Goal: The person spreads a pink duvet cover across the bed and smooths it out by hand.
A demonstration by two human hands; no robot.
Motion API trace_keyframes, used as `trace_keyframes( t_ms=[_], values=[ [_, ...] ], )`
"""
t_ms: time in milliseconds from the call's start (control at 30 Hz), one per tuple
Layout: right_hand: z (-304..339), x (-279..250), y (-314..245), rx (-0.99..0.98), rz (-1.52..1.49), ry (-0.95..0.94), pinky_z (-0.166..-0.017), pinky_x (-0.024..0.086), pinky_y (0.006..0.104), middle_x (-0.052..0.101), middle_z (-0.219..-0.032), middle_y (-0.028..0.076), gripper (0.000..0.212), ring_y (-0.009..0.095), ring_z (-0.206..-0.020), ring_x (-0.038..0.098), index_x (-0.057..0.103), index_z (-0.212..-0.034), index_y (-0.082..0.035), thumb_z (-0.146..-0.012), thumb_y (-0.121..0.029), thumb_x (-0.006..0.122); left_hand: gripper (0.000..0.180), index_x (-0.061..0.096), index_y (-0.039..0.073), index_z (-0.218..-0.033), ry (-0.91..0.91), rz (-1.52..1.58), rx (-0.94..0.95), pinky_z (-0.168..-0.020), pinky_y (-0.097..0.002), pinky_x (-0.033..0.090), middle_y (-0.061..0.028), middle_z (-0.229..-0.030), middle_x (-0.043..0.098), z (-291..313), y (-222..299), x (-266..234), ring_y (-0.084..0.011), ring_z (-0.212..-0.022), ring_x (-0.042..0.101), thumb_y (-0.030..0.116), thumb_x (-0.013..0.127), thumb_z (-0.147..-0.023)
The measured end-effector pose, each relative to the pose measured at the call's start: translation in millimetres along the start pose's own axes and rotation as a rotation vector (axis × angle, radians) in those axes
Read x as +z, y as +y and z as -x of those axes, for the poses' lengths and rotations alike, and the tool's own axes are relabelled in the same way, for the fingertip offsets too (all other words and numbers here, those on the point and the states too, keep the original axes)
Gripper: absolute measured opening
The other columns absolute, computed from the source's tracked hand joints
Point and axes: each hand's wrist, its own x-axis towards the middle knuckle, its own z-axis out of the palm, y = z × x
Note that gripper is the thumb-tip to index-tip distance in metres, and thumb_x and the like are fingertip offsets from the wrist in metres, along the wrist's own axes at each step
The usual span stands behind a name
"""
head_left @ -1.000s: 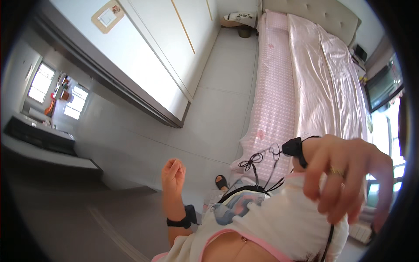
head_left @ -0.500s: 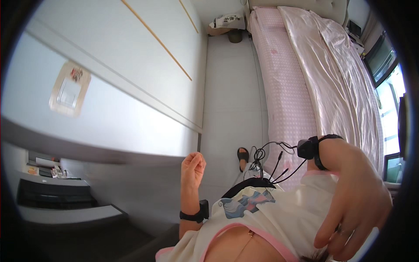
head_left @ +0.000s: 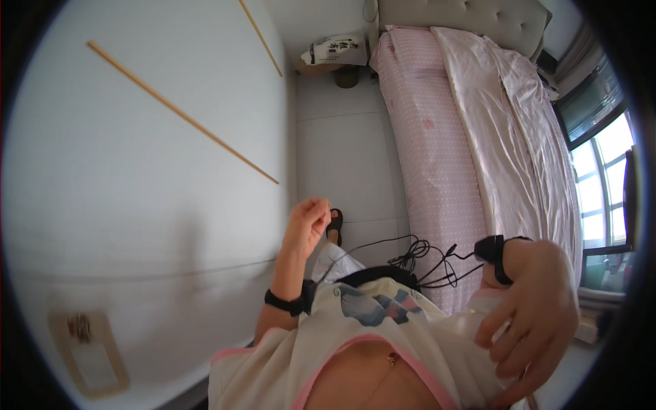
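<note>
My left hand point(head_left: 307, 229) is raised in front of my body, its fingers curled into a loose fist with nothing visible in them. It is nearest to the white wall panels on the left, apart from them. My right hand point(head_left: 536, 324) hangs at the lower right beside my light top point(head_left: 451, 342), fingers spread and holding nothing; a ring shows on one finger. Black wristbands sit on my left wrist point(head_left: 290, 302) and right wrist point(head_left: 502, 258). Dark cables point(head_left: 410, 256) run from the wristbands and coil at my waist.
White panels point(head_left: 171, 184) with gold strips line the left, beside a beige-framed wall switch point(head_left: 61, 348). A bed point(head_left: 437, 171) with pink bedding stands right, a window point(head_left: 605, 184) beyond it. Grey tiled floor point(head_left: 345, 157) runs between, toward a bin point(head_left: 346, 77) and a white bag point(head_left: 335, 51). My sandalled foot point(head_left: 335, 222) shows.
My view has shifted forward along the panels; the dark furniture at lower left has left view. My left hand is higher in view, still curled. My right hand has shifted left, its fingers more apart.
</note>
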Motion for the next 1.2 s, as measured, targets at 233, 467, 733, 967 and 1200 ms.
trace_keyframes(
  t_ms=[233, 467, 733, 967, 1200],
  values=[
    [45, -171, 78, 0.203, 0.207, 0.311, -0.053, 0.037, 0.0274, 0.055, -0.069, 0.008, 0.032, 0.011, -0.053, 0.049, 0.055, -0.079, -0.002, -0.066, -0.030, 0.060, 0.007, 0.048, 0.002, -0.070, -0.186, -0.003, -0.093, -0.048, -0.0173, 0.031, -0.0017, -0.062, 0.044, -193, 84, 7, -0.0071, -0.053, 0.040, 0.006, 0.048, -0.075],
    [142, -285, 175, 0.443, 0.257, 1.172, -0.049, 0.036, 0.0236, 0.051, -0.065, 0.007, 0.036, 0.011, -0.052, 0.047, 0.045, -0.091, 0.005, -0.070, -0.024, 0.050, 0.006, 0.052, 0.000, -0.073, -0.179, -0.003, -0.247, -0.048, -0.0163, 0.033, -0.0011, -0.060, 0.046, -364, 114, 7, -0.0067, -0.052, 0.040, 0.006, 0.052, -0.073],
    [366, -425, 318, 0.756, -0.055, 1.863, -0.057, 0.036, 0.0196, 0.051, -0.067, 0.003, 0.020, 0.008, -0.061, 0.046, 0.049, -0.089, -0.002, -0.075, -0.016, 0.045, 0.009, 0.052, -0.001, -0.070, -0.005, -0.116, -0.392, -0.046, -0.0172, 0.033, -0.0012, -0.057, 0.045, -581, 96, 2, -0.0076, -0.049, 0.040, 0.008, 0.053, -0.073],
    [529, -438, 452, 1.144, -0.321, 2.304, -0.053, 0.036, 0.0208, 0.054, -0.073, 0.003, 0.017, 0.008, -0.062, 0.048, 0.050, -0.088, -0.007, -0.073, -0.015, 0.046, 0.006, 0.051, -0.001, -0.070, 0.199, -0.251, -0.591, -0.044, -0.0185, 0.032, -0.0026, -0.055, 0.046, -767, 49, -23, -0.0094, -0.048, 0.041, 0.005, 0.053, -0.071],
    [632, -379, 540, 1.913, 0.629, 2.062, -0.057, 0.039, 0.0258, 0.051, -0.067, 0.007, 0.018, 0.015, -0.060, 0.048, 0.048, -0.089, -0.004, -0.072, -0.009, 0.049, 0.006, 0.050, 0.005, -0.067, 0.258, -0.388, -0.735, -0.042, -0.0187, 0.032, -0.0013, -0.056, 0.045, -967, -50, -113, -0.0089, -0.047, 0.040, 0.007, 0.054, -0.069]
  ],
)
